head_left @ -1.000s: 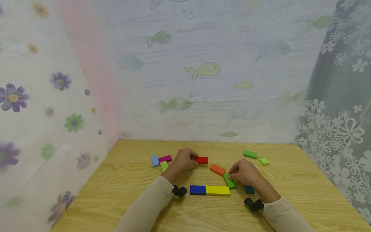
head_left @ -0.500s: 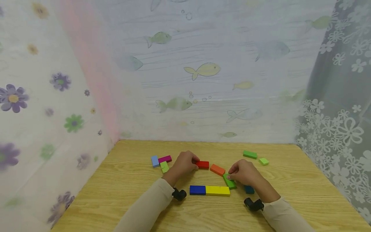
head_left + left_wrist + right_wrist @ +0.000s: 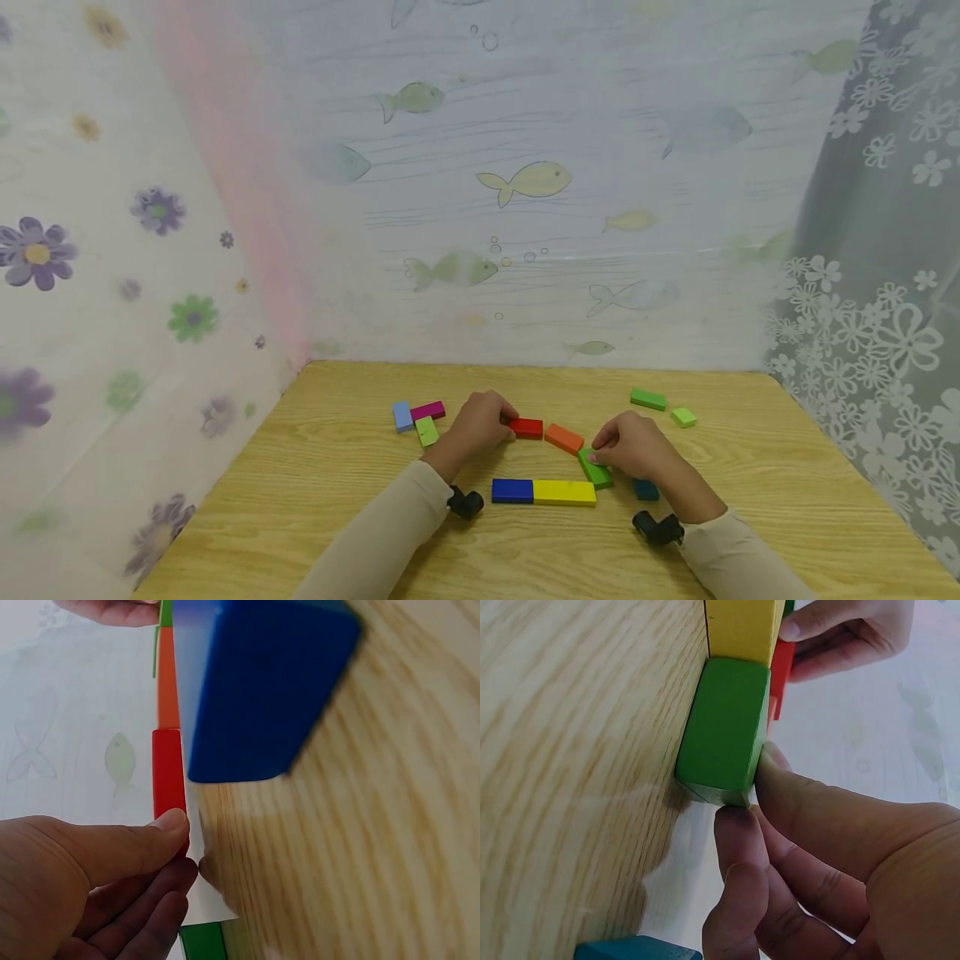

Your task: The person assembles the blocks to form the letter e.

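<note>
Showing, head view only: magenta block [image 3: 427,411]

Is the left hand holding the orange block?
No, the left hand pinches the red block, left of the orange block.

In my head view I count two hands [image 3: 480,422], two wrist cameras [image 3: 467,504] and eleven visible blocks [image 3: 564,493]: three left, three between the hands, two near, one near right, two far right.
</note>
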Motion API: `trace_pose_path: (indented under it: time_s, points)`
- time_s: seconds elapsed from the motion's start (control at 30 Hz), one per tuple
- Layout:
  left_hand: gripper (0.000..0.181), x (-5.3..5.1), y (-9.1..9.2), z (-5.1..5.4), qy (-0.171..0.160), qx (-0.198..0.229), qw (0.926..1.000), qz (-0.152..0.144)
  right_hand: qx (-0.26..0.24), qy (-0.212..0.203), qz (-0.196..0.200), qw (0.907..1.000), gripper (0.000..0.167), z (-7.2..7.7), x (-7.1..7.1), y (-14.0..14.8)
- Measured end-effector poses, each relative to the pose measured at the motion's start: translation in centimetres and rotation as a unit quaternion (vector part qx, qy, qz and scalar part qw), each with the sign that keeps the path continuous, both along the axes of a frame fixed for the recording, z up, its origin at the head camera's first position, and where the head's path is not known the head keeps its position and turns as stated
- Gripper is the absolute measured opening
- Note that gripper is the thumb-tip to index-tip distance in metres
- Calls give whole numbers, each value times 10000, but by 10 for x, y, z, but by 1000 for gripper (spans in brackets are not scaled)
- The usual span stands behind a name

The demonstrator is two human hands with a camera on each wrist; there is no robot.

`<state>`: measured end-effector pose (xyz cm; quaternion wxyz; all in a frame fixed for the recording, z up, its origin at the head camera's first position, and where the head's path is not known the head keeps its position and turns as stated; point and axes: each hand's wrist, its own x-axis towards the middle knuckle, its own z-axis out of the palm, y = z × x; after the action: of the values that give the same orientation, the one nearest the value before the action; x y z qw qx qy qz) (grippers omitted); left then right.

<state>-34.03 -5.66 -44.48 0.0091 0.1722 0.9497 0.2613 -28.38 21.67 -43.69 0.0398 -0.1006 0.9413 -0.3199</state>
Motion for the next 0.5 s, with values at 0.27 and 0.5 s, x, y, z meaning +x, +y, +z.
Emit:
trace_pose_path:
  time_s: [0.27,0.5]
  points:
    - [25,3,0,2,-22,68,9999,-105,47,14,-44,10000,15,0,0,0]
    - [25,3,1,1,5,19,9999,-149,45,3,-67,10000,14,1,1,-1]
